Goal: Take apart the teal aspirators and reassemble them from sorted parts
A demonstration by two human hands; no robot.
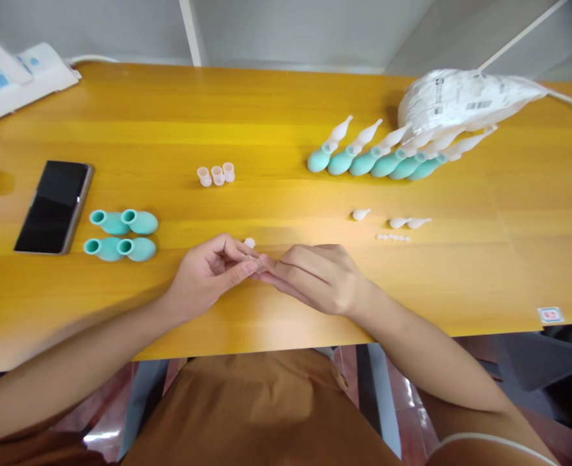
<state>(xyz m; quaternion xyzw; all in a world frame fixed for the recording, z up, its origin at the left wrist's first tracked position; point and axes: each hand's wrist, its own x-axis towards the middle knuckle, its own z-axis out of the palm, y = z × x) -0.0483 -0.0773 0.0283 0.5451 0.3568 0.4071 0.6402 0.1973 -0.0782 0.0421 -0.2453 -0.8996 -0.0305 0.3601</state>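
My left hand (pixel 208 275) and my right hand (pixel 318 275) meet near the front of the table, fingertips pinched together. Between them is a small pale plastic piece (pixel 255 262), mostly hidden by thumbs and fingers, so its exact shape is unclear. A small white round part (pixel 250 243) shows just beyond the left fingertips; I cannot tell whether it touches them. Three pale pink hollow connectors (pixel 217 175) stand farther back. To the right lie three white teardrop-shaped tips (pixel 361 214) and a short row of tiny white parts (pixel 393 237).
Several teal rubber bulbs (pixel 140 222) lie at left beside a black phone (pixel 53 207). At the back right, a row of teal bulbs with white tips (pixel 362 162) sits before a plastic-wrapped package (pixel 465 100). A white power strip (pixel 38 81) occupies the far left corner.
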